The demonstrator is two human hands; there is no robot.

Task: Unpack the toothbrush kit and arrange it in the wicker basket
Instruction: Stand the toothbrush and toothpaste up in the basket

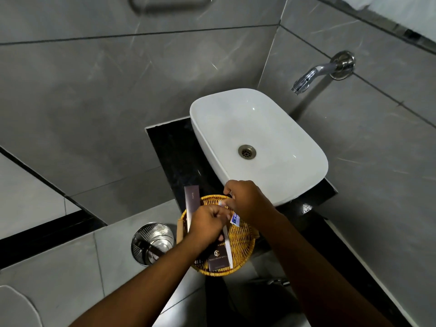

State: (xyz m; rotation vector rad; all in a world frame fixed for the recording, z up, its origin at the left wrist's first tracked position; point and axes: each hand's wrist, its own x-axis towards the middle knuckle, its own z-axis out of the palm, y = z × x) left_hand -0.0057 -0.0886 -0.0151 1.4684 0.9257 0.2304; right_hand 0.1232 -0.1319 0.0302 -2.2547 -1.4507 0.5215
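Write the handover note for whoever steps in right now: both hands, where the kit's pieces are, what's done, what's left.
Left hand: closed, over the wicker basket, gripping the dark toothbrush kit box, whose lower end rests in the basket.
Right hand: closed, pinching a small blue-and-white sachet above the basket, likely toothpaste.
A white strip, possibly the toothbrush, runs beside the kit box; I cannot tell for sure.
A separate box labelled Comb leans against the basket's far-left rim.
Done: kit opened, sachet out.
Left: empty the box, lay the pieces neatly in the basket, remove packaging.
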